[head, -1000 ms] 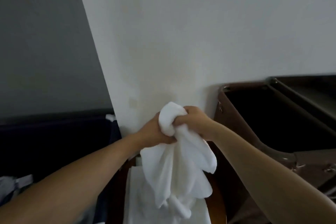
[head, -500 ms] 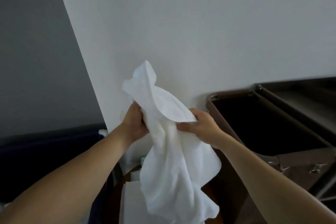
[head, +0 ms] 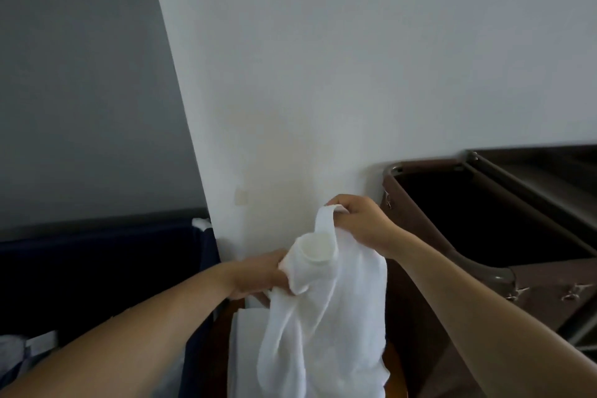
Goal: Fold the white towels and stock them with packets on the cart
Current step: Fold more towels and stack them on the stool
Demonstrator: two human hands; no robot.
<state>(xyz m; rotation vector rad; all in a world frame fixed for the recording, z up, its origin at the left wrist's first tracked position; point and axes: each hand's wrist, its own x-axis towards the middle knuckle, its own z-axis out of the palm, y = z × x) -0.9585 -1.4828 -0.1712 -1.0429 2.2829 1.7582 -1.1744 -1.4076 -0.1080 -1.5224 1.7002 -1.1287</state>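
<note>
A white towel (head: 326, 317) hangs crumpled in front of me, held up by both hands. My right hand (head: 361, 220) pinches its top edge, raised a little above the rest. Lower and to the left, my left hand (head: 258, 275) grips a bunched part of the same towel. Beneath it lies a flat white towel (head: 245, 349) on a brown wooden surface (head: 395, 362). No packets are in view.
A white wall corner (head: 290, 107) stands straight ahead. A brown open bin with a metal frame (head: 458, 223) sits to the right. A dark blue bin (head: 97, 268) sits at the left, with grey cloth (head: 13, 352) in its lower corner.
The towel was bunched between both hands, then lifted and shaken open. Now my left hand has dropped lower and my right hand holds the top edge higher.
</note>
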